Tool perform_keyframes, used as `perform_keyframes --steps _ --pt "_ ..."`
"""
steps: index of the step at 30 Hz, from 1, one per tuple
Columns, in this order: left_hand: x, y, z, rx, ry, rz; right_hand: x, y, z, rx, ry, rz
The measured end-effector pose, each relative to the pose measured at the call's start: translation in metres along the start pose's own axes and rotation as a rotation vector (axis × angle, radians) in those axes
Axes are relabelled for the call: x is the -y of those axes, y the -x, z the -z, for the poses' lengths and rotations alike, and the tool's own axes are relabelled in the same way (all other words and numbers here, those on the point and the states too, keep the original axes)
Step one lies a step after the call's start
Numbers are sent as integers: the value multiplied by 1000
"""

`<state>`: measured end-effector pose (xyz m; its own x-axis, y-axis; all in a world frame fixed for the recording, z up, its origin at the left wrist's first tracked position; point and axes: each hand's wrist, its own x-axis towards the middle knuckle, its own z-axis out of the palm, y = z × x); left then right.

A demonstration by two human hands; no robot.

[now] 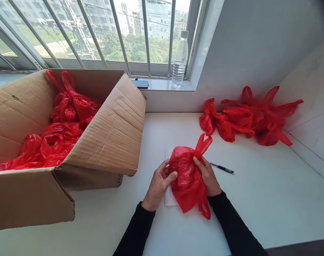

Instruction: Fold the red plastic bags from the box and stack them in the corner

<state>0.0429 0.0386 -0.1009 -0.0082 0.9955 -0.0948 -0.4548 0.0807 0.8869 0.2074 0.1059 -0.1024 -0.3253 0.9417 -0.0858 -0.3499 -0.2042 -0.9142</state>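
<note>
A red plastic bag (187,174) is held between my two hands above the white table. My left hand (159,183) grips its left side, thumb on the front and fingers behind. Below the upper handle loop, my right hand (207,174) has its thumb on the bag's right side, with the other fingers mostly hidden behind. One handle loop points up and another hangs at the lower right. Something bulky fills the bag, but I cannot make out what. Partly under the bag lies a sheet of white paper (170,200). Right of my right hand is a black pen (223,168).
At left stands an open cardboard box (108,138) holding several red bags (71,106). More red bags (239,119) lie against the wall at the back right. A water bottle (179,62) and a phone (141,84) rest on the sill of the barred window.
</note>
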Motion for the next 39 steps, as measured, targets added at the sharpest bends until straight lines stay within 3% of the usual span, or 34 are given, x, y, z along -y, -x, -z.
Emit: perform_keyframes --steps 7,12,15,23,29,34,39 --pt "-3 1 2 -94 50 -44 3 5 -1 170 214 -21" --pt "-6 4 -3 40 78 34 -2 2 5 -8 98 33" --pt "-6 5 -8 114 32 65 0 0 8 -47 59 35" --pt "0 0 -3 -26 30 3 6 3 6 170 48 -57" --pt "3 1 -1 1 -46 36 3 2 6 91 70 -45" --pt "1 2 -9 -9 -56 -40 2 3 3 74 104 9" --pt "6 0 -8 -162 -36 -14 4 6 0 92 125 -22"
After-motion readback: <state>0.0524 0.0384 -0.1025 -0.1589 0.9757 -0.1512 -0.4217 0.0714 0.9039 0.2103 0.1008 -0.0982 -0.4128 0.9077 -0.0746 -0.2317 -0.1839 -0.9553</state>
